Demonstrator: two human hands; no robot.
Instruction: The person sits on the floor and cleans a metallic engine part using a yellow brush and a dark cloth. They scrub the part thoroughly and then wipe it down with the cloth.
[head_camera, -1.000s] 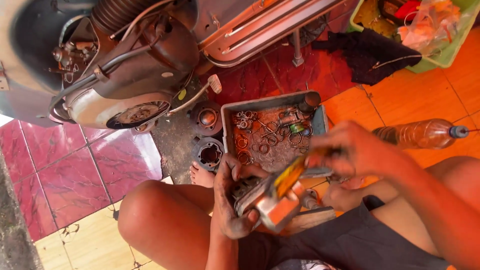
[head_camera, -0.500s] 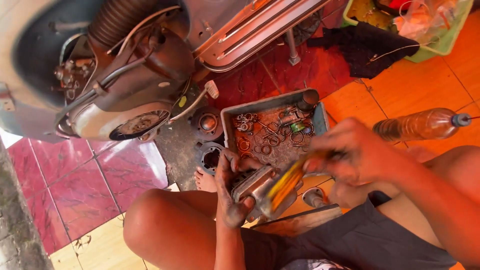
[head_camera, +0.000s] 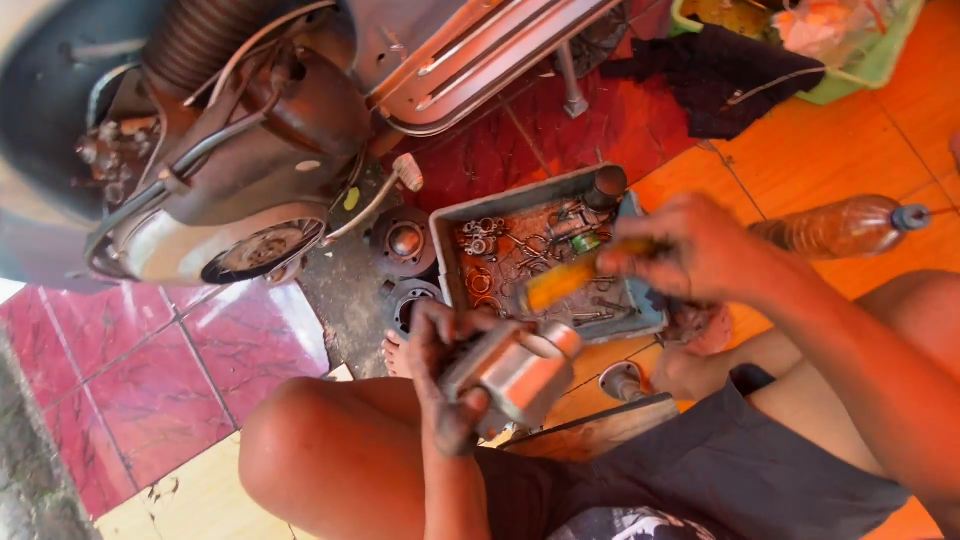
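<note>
Head view. Left hand (head_camera: 445, 375) clenched around grey metal engine part (head_camera: 515, 370), now lower and turned, open end facing up, over the lap. Right hand (head_camera: 700, 250) gripping yellow-handled screwdriver (head_camera: 565, 280), now lifted clear of the part, hovering above metal tray (head_camera: 450, 225) of rusty washers and bolts; looks like a pause between pries. Scooter engine (head_camera: 230, 190) upper left on tiled floor (head_camera: 120, 370). Clear plastic bottle (head_camera: 840, 225) with blue cap, brown liquid, lying right. Green tub (head_camera: 860, 65) top right, dark rag (head_camera: 720, 70) beside it.
</note>
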